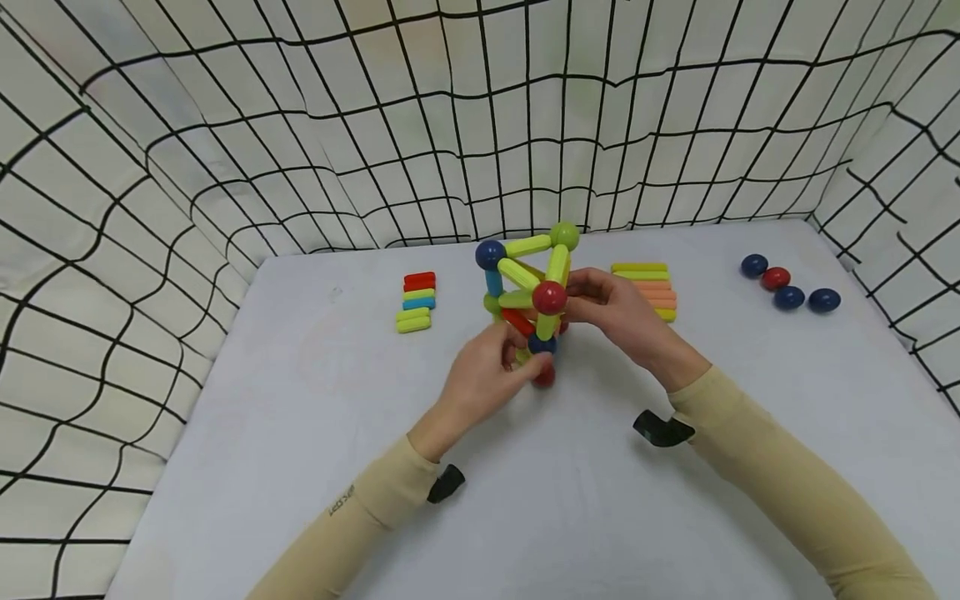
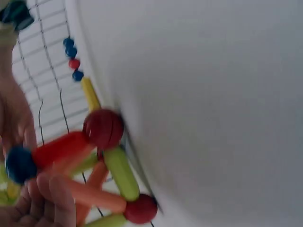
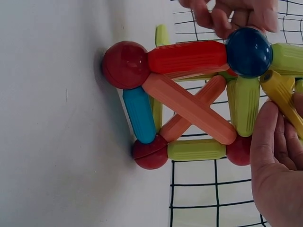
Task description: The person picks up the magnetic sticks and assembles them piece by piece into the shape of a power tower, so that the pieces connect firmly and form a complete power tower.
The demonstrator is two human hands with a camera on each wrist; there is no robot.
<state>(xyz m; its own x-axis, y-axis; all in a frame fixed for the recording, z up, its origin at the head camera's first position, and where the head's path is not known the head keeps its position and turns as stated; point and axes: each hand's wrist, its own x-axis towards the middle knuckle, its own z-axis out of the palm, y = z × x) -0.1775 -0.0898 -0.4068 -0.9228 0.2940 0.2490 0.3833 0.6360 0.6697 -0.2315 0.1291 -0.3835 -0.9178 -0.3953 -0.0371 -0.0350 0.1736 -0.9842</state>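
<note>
A standing frame of magnetic sticks (image 3: 189,106) and balls, with red, blue and green joints, occupies the middle of the table in the head view. My left hand (image 1: 483,371) steadies its near side, thumb and fingers around the lower blue ball (image 3: 249,52). On the far right side, my right hand (image 1: 618,312) pinches a yellow magnetic stick (image 3: 282,99), as the right wrist view shows. One end of that stick lies close to the blue ball; whether they touch I cannot tell. Orange sticks cross inside the lower part. The upper part carries a blue ball (image 1: 491,255), a green ball (image 1: 565,236) and a red ball (image 1: 550,297).
Short red, lime and blue sticks (image 1: 418,293) lie grouped left of the frame. Longer yellow, lime and orange sticks (image 1: 656,285) lie in a row behind my right hand. Loose blue balls and a red ball (image 1: 776,278) sit far right. Black netting (image 1: 487,154) surrounds the white table (image 1: 300,467).
</note>
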